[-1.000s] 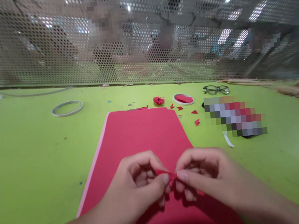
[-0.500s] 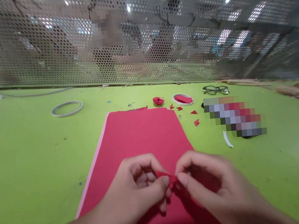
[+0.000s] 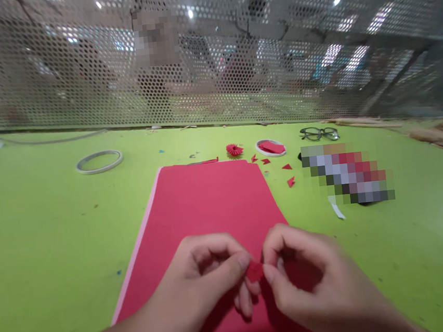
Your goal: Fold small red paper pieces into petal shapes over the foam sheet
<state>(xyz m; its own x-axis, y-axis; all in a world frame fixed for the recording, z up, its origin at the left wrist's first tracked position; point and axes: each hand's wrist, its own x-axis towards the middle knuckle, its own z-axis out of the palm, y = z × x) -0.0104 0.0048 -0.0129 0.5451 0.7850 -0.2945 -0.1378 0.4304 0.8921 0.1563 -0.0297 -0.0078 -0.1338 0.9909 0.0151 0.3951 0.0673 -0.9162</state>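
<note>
A small red paper piece is pinched between my left hand and my right hand, thumbs meeting over it. Both hands hover above a large red paper sheet lying on the green table. The piece looks folded small; most of it is hidden by my fingertips.
Behind the sheet lie a red folded paper rosette, a white tape ring with red paper on it, several red scraps, glasses and a blurred object. A larger tape ring sits far left. A perforated metal screen backs the table.
My hands have drawn slightly closer to me and lower. The red piece, a stretched strip before, is now a smaller folded bit between my thumbs.
</note>
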